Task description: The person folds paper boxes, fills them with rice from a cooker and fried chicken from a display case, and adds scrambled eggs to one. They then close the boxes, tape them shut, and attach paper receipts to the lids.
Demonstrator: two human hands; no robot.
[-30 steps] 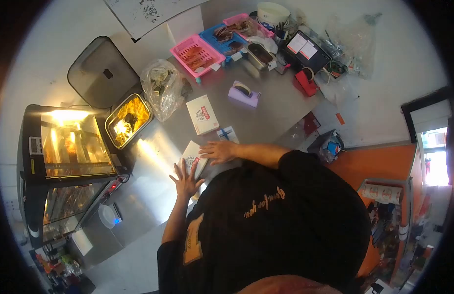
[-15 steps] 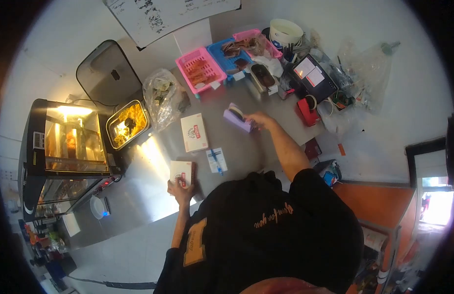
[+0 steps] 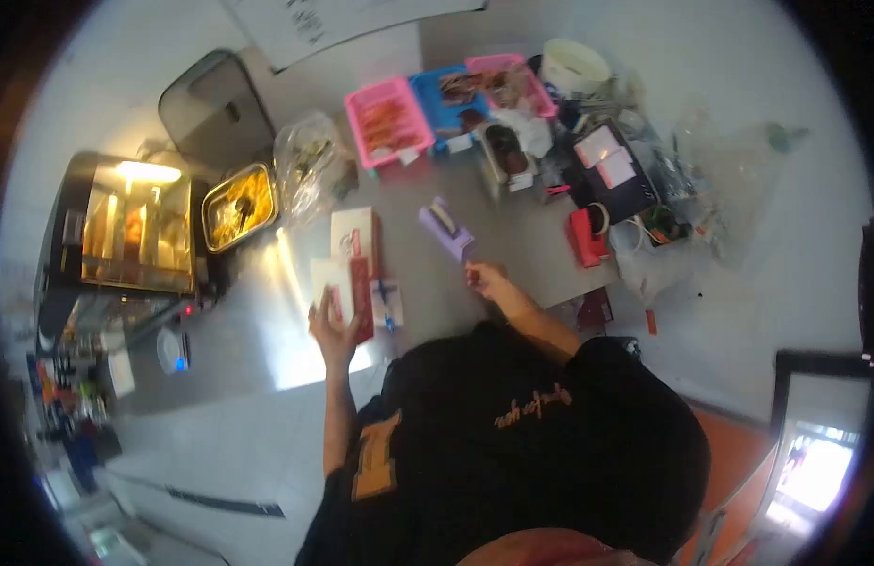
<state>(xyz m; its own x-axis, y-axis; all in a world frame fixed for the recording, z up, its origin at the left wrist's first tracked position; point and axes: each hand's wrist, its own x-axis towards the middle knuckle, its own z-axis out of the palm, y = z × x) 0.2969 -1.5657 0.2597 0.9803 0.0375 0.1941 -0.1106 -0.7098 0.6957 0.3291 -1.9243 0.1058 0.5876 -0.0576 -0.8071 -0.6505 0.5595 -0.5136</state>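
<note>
At the left end of the grey metal counter [image 3: 239,330] stands a black-framed, lit glass display cabinet [image 3: 135,226]. To its right, the left hand [image 3: 333,330] lies at the near end of a small white-and-red rectangular carton [image 3: 334,276]; its grip is spread to the carton's width, thumb and fingers on it. Whether this carton is raised cannot be determined. Just beyond it is a second white-and-red carton [image 3: 350,231]; beside it, a white paper slip [image 3: 393,300]. Farther right, the right hand [image 3: 486,280] is at the near end of a lilac plastic tape dispenser [image 3: 448,232], its grip nearly closed; whether it has hold of tape cannot be told. Assessment: the step in hand appears to be drawing tape with the carton held. The next move would call for a clean tear and a steady carton.
</note>
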